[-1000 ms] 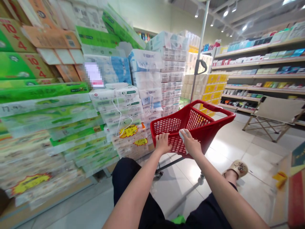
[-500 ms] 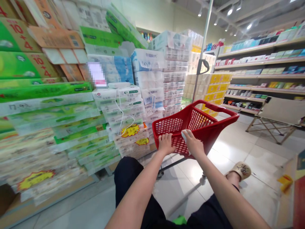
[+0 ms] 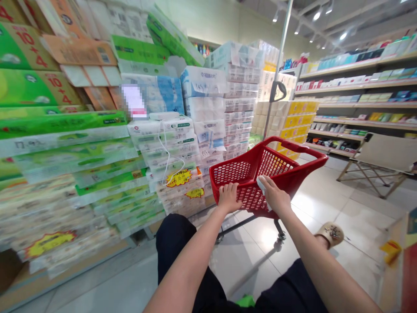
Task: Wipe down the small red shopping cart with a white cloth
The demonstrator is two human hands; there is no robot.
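Note:
A red plastic shopping cart [image 3: 250, 198] with perforated basket walls stands before me at an angle, its handle toward the right. My left hand [image 3: 229, 198] is closed over the rim of the near wall, fingers hooked over the top. Farther right along that same rim, my right hand [image 3: 275, 198] presses a white wipe [image 3: 261, 184] against the cart; the wipe shows at the fingertips and under the palm. Whether it is cloth or paper I cannot tell. The inside of the basket is partly in view between its walls.
Stacked tissue packs [image 3: 176, 143] rise along the left and behind the cart. A lit phone [image 3: 135, 101] leans on them, with a white cable [image 3: 167, 152] hanging below. To the right are a folding chair [image 3: 384, 152] and stocked shelves [image 3: 355, 82]. A metal pole [image 3: 280, 48] stands behind the cart.
My right hand has slid to the right along the cart's rim with the wipe. My left hand keeps its hold. A caster under the cart now shows more clearly.

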